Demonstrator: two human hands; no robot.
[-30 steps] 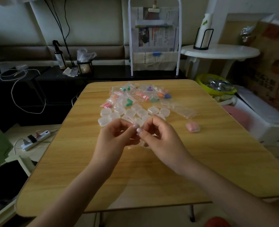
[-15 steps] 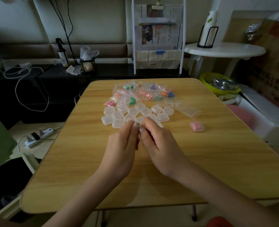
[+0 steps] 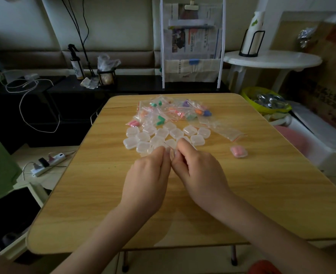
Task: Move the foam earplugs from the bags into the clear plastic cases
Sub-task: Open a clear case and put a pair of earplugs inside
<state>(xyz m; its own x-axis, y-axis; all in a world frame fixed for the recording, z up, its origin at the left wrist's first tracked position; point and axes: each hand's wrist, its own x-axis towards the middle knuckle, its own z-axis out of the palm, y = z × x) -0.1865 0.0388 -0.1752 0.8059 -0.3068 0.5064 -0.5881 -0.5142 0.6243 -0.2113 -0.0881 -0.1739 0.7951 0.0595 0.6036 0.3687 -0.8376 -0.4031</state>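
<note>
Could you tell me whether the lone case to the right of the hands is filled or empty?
Filled: the case shows pink inside, unlike the pale clear cases nearby. Whether its lid is shut, I cannot tell.

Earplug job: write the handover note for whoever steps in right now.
Left hand and right hand: both meet over the near edge of the cases, fingertips pinched on something small and clear; what it is cannot be told.
Bags of earplugs: heaped at the far middle of the wooden table, coloured plugs still inside. One flat bag lies to the right, seemingly empty.
Clear cases: clustered just in front of the bags, looking empty.
Done: one case with pink plugs sits apart on the right.
Left: nearly everything; empty each bag into a case.
</note>
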